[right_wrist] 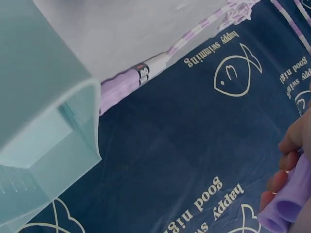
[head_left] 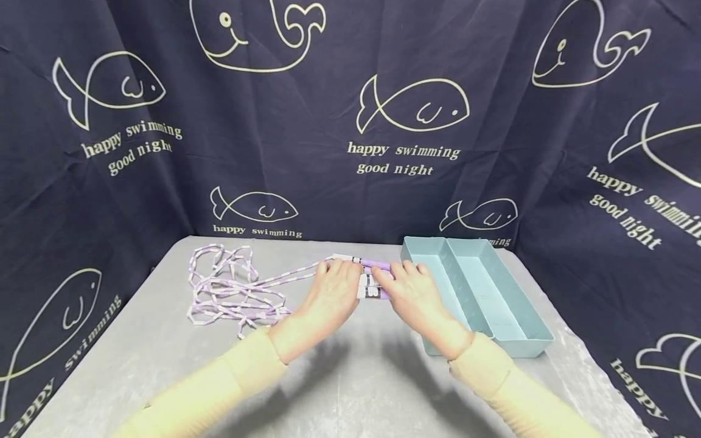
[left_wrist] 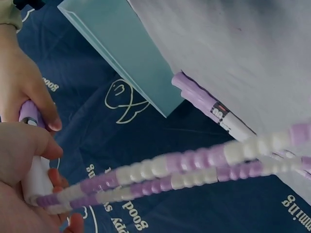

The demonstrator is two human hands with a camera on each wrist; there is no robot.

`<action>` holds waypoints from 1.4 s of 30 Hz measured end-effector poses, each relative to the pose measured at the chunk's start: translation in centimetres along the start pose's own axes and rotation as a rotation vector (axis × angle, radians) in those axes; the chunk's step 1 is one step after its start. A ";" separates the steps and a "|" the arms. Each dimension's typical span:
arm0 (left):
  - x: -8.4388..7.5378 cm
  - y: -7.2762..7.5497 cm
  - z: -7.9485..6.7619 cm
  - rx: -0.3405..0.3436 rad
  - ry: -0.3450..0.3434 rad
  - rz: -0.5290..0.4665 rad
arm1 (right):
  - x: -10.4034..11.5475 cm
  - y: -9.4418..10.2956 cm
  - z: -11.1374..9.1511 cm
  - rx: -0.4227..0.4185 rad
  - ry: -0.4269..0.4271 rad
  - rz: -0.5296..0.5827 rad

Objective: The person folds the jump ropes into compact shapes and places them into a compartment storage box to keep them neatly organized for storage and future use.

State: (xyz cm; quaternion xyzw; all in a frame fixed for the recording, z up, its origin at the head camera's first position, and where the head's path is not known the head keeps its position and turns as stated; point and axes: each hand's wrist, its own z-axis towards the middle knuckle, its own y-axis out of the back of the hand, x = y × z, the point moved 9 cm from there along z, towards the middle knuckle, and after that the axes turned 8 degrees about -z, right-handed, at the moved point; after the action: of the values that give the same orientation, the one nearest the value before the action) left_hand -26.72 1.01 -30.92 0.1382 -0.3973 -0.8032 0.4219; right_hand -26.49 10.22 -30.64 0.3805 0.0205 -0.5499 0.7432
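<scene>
My left hand (head_left: 335, 286) and right hand (head_left: 412, 291) are side by side over the middle of the table, gripping jump rope handles between them. The left fingers wrap the white ends (left_wrist: 38, 180), where two purple-and-white beaded cords (left_wrist: 194, 158) run out. Around the purple ends (right_wrist: 294, 194) curl the right fingers; two hollow openings show there. Another pair of purple-and-white handles (left_wrist: 214, 108) with a dark label lies on the table close by. Beaded rope (head_left: 235, 286) is heaped in loose loops left of the left hand.
A pale teal tray (head_left: 472, 298) with two long compartments stands just right of the right hand, partly behind that forearm. The grey table (head_left: 350, 395) is bordered by dark blue fabric (head_left: 328, 201) with fish drawings at the back and sides.
</scene>
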 end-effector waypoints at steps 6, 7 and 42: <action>1.1 0.2 -0.2 0.017 0.059 -0.145 | -1.1 0.8 0.2 -0.057 0.002 -0.026; 1.4 0.3 -0.3 0.007 0.079 -0.184 | -1.4 1.0 0.3 -0.067 0.000 -0.031; 3.3 -6.7 -10.6 0.455 0.211 -0.498 | -12.3 7.0 5.0 -0.143 -0.182 -0.152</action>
State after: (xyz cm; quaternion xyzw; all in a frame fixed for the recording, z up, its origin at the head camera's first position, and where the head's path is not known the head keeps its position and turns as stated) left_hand -26.63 -4.94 -42.49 0.4034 -0.4744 -0.7537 0.2103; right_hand -27.40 17.92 -17.76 0.2724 0.0209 -0.6342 0.7233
